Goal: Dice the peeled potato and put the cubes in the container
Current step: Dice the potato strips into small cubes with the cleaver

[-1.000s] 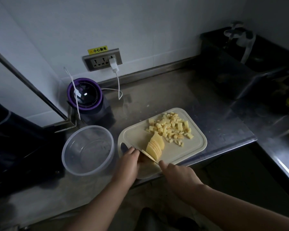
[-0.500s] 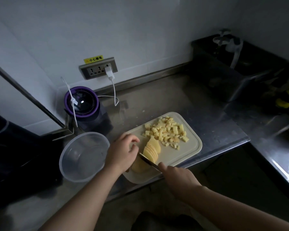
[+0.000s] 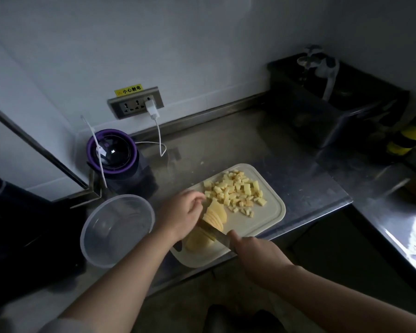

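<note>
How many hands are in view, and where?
2. The left hand holds the sliced potato on the cutting board; the right hand grips the knife at the board's near edge.

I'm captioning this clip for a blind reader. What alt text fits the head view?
A person's right hand holds a knife across a sliced potato that the left hand steadies on a pale cutting board. Potato cubes lie piled at the board's far end, and an empty clear container stands left of the board on a steel counter.
</note>
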### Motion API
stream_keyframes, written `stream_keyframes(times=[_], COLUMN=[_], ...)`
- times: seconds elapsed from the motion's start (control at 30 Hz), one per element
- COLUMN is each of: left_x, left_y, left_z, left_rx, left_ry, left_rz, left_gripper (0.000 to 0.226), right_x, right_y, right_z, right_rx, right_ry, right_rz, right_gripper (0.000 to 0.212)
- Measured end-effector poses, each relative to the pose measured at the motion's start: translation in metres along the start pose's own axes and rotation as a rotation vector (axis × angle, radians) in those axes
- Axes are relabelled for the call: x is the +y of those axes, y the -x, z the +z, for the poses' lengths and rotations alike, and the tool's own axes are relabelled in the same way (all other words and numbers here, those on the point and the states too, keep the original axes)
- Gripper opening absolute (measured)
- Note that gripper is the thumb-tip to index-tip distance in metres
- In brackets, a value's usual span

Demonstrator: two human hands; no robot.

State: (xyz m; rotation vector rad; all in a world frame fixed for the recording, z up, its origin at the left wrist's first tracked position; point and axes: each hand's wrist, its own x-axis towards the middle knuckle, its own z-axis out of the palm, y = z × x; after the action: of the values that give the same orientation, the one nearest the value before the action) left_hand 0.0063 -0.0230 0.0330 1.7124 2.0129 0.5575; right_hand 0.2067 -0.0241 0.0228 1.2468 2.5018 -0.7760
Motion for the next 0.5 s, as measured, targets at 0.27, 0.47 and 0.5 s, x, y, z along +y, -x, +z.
stream_keyframes(times=[0.27, 0.47, 0.5], left_x=[-0.038, -0.044, -0.045], left_y=[0.059, 0.061, 0.06], left_z=[0.035, 0.056, 0.057], left_rx=[0.194, 0.033, 0.027], left_ry=[-0.098, -0.246, -0.244], left_rz=[-0.016, -0.047, -0.056], left_gripper=[0.013, 0.024, 0.025], right_x=[-0.015, -0.025, -0.025], right_y=[0.005, 0.006, 0.006], right_z=[-0.009, 0.002, 0.003], right_rx=[0.077, 0.058, 0.056], right_ry=[0.108, 0.203, 0.21], right_rz=[-0.063, -0.088, -0.088], right_gripper=[0.056, 0.055, 0.054])
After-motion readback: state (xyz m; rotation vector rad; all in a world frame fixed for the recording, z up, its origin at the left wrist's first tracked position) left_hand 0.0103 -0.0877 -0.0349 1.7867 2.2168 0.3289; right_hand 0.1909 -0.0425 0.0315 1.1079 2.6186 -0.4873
